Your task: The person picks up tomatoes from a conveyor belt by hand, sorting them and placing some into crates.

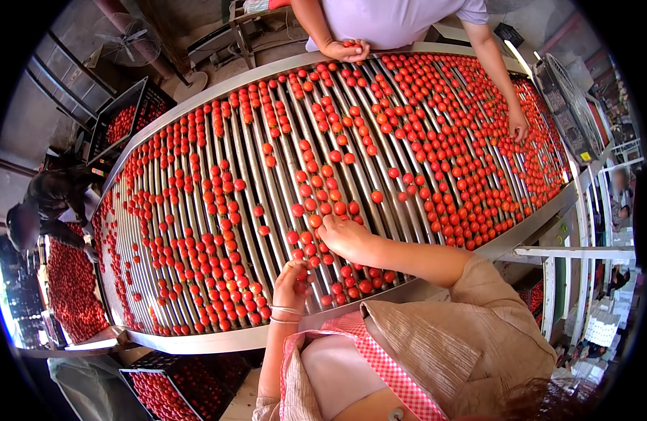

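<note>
Small red tomatoes (226, 210) lie in rows along a metal roller conveyor (250, 184) in front of me. Just above the near edge, my left hand (292, 284) holds a few tomatoes (301, 284) in its curled fingers, with two bands on the wrist. To its upper right, my right hand (344, 238) reaches over the rollers, its fingertips at a tomato (315, 220); whether it grips that tomato cannot be told.
Across the conveyor a co-worker's hand (347, 50) holds tomatoes and the other hand (518, 125) touches the rows. Another person (55, 205) bends at the left end. Tomato-filled crates (160, 389) stand below the near edge and beyond the far edge (118, 123).
</note>
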The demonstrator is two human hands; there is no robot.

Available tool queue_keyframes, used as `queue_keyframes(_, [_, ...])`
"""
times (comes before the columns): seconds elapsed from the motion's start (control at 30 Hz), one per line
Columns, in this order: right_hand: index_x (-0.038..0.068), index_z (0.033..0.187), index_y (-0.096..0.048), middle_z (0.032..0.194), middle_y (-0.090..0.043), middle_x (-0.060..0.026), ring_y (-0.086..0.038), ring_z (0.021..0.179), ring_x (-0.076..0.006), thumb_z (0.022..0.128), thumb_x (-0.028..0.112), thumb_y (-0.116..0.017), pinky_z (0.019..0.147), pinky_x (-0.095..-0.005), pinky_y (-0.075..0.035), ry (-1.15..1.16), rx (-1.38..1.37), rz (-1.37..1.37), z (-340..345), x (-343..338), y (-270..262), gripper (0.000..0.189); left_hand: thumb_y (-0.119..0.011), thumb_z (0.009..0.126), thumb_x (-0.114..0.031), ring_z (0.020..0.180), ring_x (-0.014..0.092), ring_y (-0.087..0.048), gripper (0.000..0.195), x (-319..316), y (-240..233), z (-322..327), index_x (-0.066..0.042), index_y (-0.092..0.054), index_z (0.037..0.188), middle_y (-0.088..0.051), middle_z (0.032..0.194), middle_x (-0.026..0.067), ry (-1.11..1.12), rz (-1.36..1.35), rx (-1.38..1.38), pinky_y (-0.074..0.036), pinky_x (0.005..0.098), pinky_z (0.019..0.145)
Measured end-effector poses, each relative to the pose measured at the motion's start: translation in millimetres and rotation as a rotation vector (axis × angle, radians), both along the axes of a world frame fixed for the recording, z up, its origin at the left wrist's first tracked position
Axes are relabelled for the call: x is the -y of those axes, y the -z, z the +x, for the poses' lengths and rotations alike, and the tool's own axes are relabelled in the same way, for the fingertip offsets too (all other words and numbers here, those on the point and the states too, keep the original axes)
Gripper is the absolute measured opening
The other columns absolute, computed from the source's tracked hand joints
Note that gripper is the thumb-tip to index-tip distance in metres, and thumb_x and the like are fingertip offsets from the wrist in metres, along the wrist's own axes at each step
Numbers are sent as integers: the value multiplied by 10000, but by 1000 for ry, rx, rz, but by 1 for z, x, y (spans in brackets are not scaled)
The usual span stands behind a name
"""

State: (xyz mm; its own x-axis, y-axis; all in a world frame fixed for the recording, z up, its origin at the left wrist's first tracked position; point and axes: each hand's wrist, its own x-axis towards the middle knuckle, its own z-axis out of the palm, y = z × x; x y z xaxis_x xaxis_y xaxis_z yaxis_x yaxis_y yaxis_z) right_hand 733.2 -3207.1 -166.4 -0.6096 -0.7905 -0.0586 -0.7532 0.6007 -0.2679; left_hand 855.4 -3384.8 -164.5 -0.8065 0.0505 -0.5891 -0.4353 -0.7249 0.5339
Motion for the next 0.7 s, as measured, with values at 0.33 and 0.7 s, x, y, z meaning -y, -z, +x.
queue_keyframes(0.33, [32, 1049, -556, 1025, -534, -121, -597, 905, -288, 835, 89, -658, 762, -359, -509, 35, 344, -652, 37, 6, -38, 244, -445, 989, -420, 1078, 256, -591, 401, -17, 19, -12, -95, -578, 1184, -608, 1191, 105, 30, 457, 168, -530, 459, 849])
queue_keyframes(0.7, [75, 995, -634, 980, -582, -96, -598, 903, -259, 813, 142, -686, 762, -364, -510, 171, 125, -415, 35, -31, -23, 201, -511, 931, -360, 1051, 217, -540, 348, 3, 40, 30, -148, -607, 1189, -509, 1329, 128, -27, 1020, 136, -501, 266, 642])
